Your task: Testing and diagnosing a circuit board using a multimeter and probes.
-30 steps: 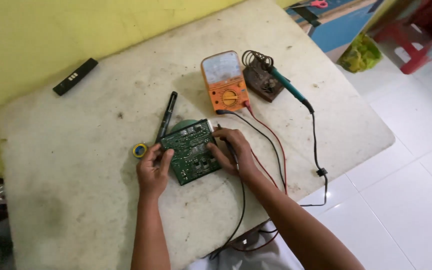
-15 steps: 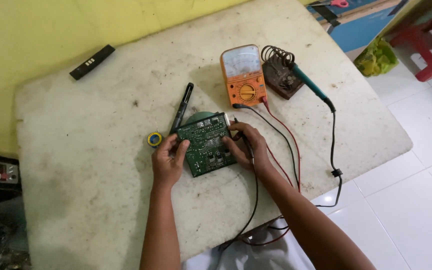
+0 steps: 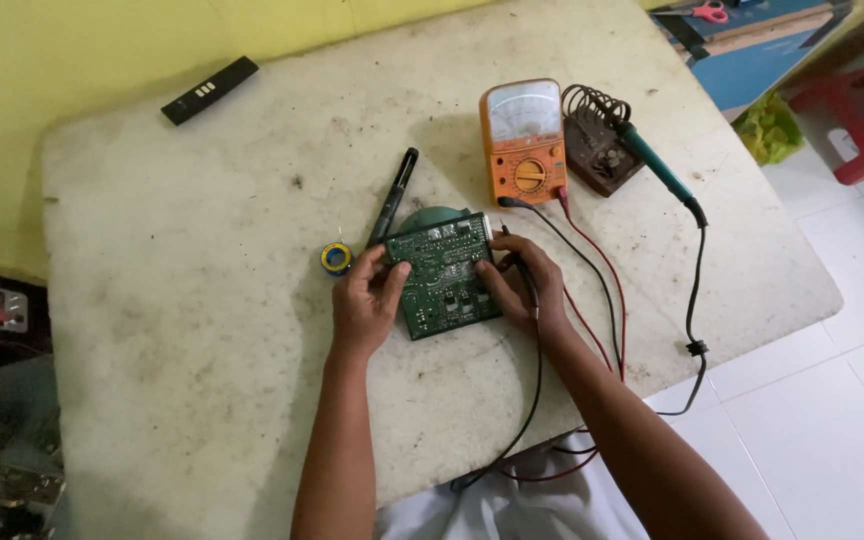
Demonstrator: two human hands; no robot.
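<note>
A green circuit board (image 3: 442, 276) lies on the worn white table (image 3: 202, 250). My left hand (image 3: 365, 300) grips the board's left edge. My right hand (image 3: 522, 280) rests on its right edge, fingers closed around a thin black probe whose lead runs down past my wrist. Black and red leads (image 3: 592, 270) run from an orange analog multimeter (image 3: 524, 142) just behind the board. A black pen-shaped tool (image 3: 394, 196) lies at the board's far left corner, next to a small blue and yellow solder roll (image 3: 335, 258).
A soldering iron with a teal handle (image 3: 652, 160) rests in a coil stand (image 3: 597, 135) right of the meter, its cable hanging over the table's right edge. A black remote (image 3: 209, 90) lies at the far left. A yellow wall runs behind the table.
The view has shifted, so everything sits further right and lower in frame. Both hands stay on the board in nearly the same grip.
</note>
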